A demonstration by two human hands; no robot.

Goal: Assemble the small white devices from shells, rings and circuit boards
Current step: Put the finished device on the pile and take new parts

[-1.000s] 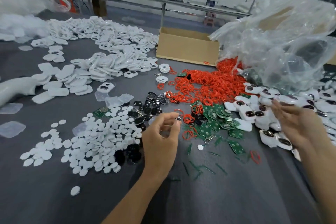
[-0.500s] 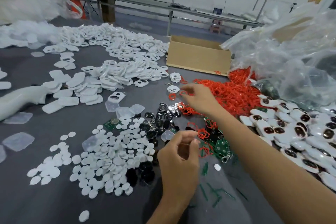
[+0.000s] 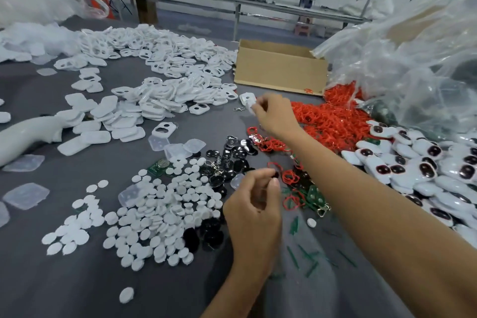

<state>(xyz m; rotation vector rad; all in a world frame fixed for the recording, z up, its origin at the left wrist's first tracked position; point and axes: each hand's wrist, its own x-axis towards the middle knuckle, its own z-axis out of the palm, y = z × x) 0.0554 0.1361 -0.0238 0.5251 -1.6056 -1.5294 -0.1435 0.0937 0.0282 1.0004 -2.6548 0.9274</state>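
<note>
My right hand (image 3: 275, 117) reaches far across the grey table, its fingertips pinching a white shell (image 3: 249, 104) at the edge of the big heap of white shells (image 3: 165, 95). The pile of red rings (image 3: 333, 121) lies just right of that hand. My left hand (image 3: 254, 204) hovers nearer to me, fingers curled and pinched around a small dark part (image 3: 275, 175) that is mostly hidden. Green circuit boards (image 3: 316, 195) lie under my right forearm. Black glossy parts (image 3: 232, 157) and white discs (image 3: 154, 209) are spread left of my left hand.
Assembled white devices (image 3: 426, 168) with dark windows are heaped at the right. A cardboard box (image 3: 278, 70) stands at the back, with crumpled clear plastic bags (image 3: 413, 59) beside it. Clear plastic covers (image 3: 25, 195) and a white moulded form (image 3: 23, 137) lie at the left.
My right hand swung from the assembled devices at the right across to the far shells and closed on one. My left hand stayed pinched near the black parts.
</note>
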